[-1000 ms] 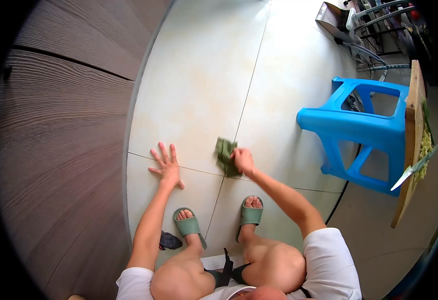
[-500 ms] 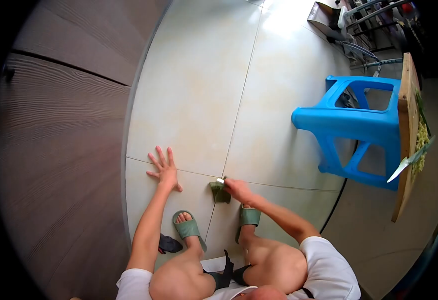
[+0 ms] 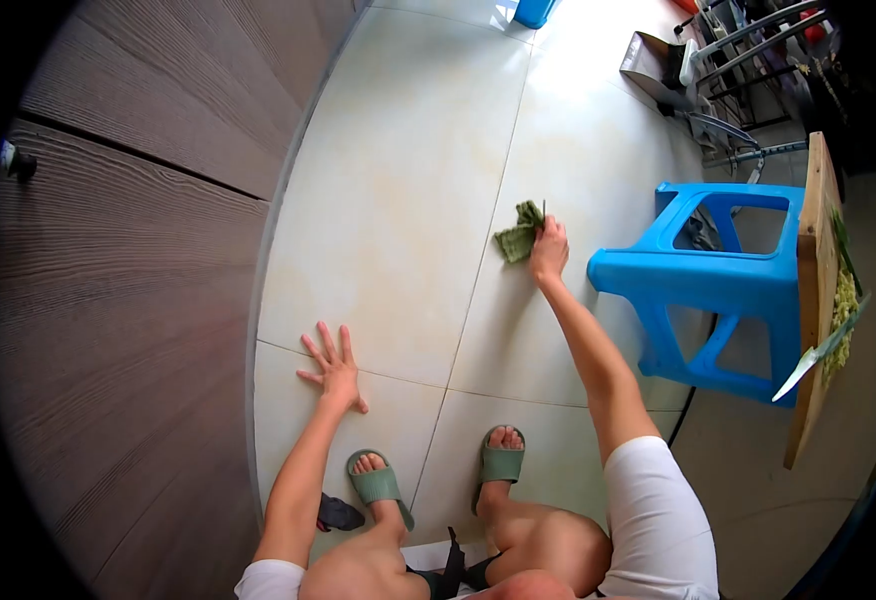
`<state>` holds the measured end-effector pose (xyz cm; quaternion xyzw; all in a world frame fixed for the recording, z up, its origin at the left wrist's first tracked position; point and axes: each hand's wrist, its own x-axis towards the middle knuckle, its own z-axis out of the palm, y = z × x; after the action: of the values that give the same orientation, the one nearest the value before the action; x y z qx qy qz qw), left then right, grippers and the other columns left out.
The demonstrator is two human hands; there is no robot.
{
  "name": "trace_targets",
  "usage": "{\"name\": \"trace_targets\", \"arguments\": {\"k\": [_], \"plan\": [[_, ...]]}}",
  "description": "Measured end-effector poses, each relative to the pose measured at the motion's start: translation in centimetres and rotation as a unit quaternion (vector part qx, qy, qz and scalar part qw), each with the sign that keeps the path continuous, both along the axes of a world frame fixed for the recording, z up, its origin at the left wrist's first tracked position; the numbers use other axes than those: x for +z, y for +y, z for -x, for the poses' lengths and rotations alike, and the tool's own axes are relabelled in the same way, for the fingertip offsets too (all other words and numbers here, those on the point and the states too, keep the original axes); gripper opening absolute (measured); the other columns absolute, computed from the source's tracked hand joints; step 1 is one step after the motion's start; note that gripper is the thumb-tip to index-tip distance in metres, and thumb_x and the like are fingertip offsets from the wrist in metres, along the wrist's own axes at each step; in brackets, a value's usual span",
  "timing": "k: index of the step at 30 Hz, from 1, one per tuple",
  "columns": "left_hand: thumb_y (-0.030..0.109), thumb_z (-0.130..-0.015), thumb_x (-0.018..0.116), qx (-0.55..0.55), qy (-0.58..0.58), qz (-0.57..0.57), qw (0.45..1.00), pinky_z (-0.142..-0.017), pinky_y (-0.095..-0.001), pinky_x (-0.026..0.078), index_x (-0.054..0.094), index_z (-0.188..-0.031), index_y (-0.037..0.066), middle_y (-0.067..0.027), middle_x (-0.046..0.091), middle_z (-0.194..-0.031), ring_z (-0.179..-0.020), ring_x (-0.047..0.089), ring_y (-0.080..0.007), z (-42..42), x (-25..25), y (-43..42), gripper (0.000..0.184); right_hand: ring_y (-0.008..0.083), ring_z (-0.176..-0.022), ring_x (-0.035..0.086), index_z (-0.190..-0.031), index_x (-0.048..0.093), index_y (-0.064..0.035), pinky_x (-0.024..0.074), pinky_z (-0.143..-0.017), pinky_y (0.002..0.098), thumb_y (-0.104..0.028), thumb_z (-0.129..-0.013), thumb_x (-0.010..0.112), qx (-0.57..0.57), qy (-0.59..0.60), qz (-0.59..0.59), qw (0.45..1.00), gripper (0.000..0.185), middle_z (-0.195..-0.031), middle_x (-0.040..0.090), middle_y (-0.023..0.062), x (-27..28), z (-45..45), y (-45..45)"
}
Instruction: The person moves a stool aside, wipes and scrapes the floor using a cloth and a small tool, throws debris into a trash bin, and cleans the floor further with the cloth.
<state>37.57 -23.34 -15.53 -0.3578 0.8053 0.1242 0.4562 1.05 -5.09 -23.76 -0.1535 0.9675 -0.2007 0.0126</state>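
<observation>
My right hand (image 3: 550, 250) is stretched forward over the pale floor tiles, closed on a crumpled green cloth (image 3: 518, 240). A thin dark strip sticks up beside the fingers; what it is I cannot make out. Most of the cloth hangs out to the left of the hand. My left hand (image 3: 338, 380) rests flat on the tiled floor (image 3: 388, 250) near the cabinet, its fingers spread and nothing in it.
Brown wood-grain cabinet doors (image 3: 148, 270) line the left. On the right, a blue plastic stool (image 3: 698, 265) carries a cutting board (image 3: 808, 300) with a knife (image 3: 816, 355) and chopped greens (image 3: 843, 300). Behind stands a dustpan (image 3: 653, 65). A dark cloth (image 3: 338, 513) lies by my left slipper (image 3: 376, 485).
My right hand has moved forward and slightly right with the green cloth, from near my feet to beside the stool. My left hand stays planted on the floor. The view has tilted up slightly.
</observation>
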Motion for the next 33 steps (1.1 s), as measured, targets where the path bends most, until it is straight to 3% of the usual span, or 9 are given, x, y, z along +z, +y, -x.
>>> {"name": "trace_targets", "arguments": {"k": [4,8,14,19,22,24,25,27,33], "plan": [[0.032,-0.038,0.097,0.011,-0.002,-0.007,1.0,-0.094,-0.0827,0.021,-0.02,-0.151,0.015,-0.0259,-0.03,-0.151,-0.139,-0.019,-0.0551,0.0,-0.1,0.1,0.163,0.0308,-0.081,0.063,-0.108,0.058,-0.018,0.0518,-0.063,0.044,-0.007,-0.088,0.052,0.037,0.011,-0.081,0.996,0.024,-0.095,0.055,0.011,0.8,0.0,-5.7],[0.032,-0.038,0.097,0.016,0.001,-0.016,1.0,-0.095,-0.0824,0.02,-0.021,-0.151,0.015,-0.0261,-0.031,-0.151,-0.139,-0.019,-0.0546,0.1,0.1,0.0,0.163,0.0231,-0.088,0.058,-0.121,0.055,-0.0085,0.0472,-0.057,0.0349,-0.012,-0.079,0.057,0.304,0.198,-0.072,0.929,0.042,-0.099,0.057,0.0079,0.2,-5.2,-6.9],[0.034,-0.037,0.096,0.001,0.012,-0.002,1.0,-0.094,-0.082,0.022,-0.022,-0.15,0.015,-0.0273,-0.03,-0.151,-0.138,-0.018,-0.0557,-0.6,-0.7,0.1,0.164,0.0268,-0.084,0.055,-0.112,0.048,-0.0092,0.0467,-0.065,0.0466,-0.019,-0.088,0.049,0.588,-0.109,0.009,0.802,0.026,-0.091,0.052,0.0075,0.3,-23.1,-1.7],[0.034,-0.037,0.096,-0.005,-0.002,0.003,1.0,-0.094,-0.0817,0.023,-0.022,-0.15,0.015,-0.0267,-0.029,-0.152,-0.139,-0.018,-0.0557,-0.5,-0.6,0.1,0.164,0.0257,-0.088,0.055,-0.095,0.056,-0.006,0.0515,-0.068,0.039,-0.021,-0.089,0.051,0.736,-0.28,0.043,0.615,0.017,-0.094,0.052,0.0092,2.4,-30.5,5.4],[0.034,-0.037,0.096,0.001,0.005,0.001,1.0,-0.095,-0.0817,0.022,-0.021,-0.15,0.015,-0.0259,-0.03,-0.152,-0.139,-0.019,-0.0548,-0.4,-0.6,0.1,0.165,0.026,-0.089,0.058,-0.1,0.056,-0.0055,0.0508,-0.075,0.0392,-0.019,-0.094,0.046,0.282,-0.695,0.003,0.661,0.018,-0.098,0.058,0.0113,10.9,-25.4,5.3],[0.034,-0.037,0.096,0.007,0.005,0.003,1.0,-0.095,-0.0817,0.021,-0.021,-0.15,0.015,-0.0256,-0.03,-0.152,-0.139,-0.02,-0.0542,-0.6,-0.6,0.1,0.165,0.026,-0.089,0.06,-0.105,0.056,-0.0052,0.0491,-0.079,0.0397,-0.019,-0.097,0.041,0.278,-0.538,0.105,0.789,0.022,-0.098,0.063,0.0139,5.7,-22.6,8.7],[0.035,-0.037,0.096,0.008,0.003,0.004,1.0,-0.095,-0.0817,0.021,-0.021,-0.151,0.015,-0.0256,-0.03,-0.152,-0.139,-0.02,-0.0539,-0.6,-0.7,0.1,0.165,0.0267,-0.086,0.062,-0.109,0.056,-0.0069,0.0493,-0.076,0.0395,-0.013,-0.095,0.043,0.244,-0.519,0.138,0.807,0.019,-0.093,0.064,0.0137,3.6,-19.1,9.6],[0.035,-0.037,0.097,0.01,0.003,0.001,1.0,-0.095,-0.0818,0.021,-0.021,-0.151,0.016,-0.0256,-0.03,-0.152,-0.139,-0.021,-0.0535,-0.5,-0.9,0.2,0.165,0.0363,-0.076,0.062,-0.113,0.052,-0.0067,0.0496,-0.066,0.044,-0.004,-0.091,0.05,0.183,-0.269,0.145,0.934,0.022,-0.085,0.063,0.0181,3.7,-12.1,9.4],[0.035,-0.037,0.097,0.02,0.012,-0.013,1.0,-0.095,-0.082,0.02,-0.017,-0.152,0.014,-0.0263,-0.029,-0.152,-0.139,-0.021,-0.0538,-0.3,-0.1,-0.1,0.163,0.0468,-0.082,0.061,-0.12,0.042,-0.0057,0.045,-0.07,0.0537,-0.007,-0.091,0.052,-0.082,-0.134,-0.013,0.987,0.03,-0.082,0.063,0.0271,0.8,3.7,8.5]]}}
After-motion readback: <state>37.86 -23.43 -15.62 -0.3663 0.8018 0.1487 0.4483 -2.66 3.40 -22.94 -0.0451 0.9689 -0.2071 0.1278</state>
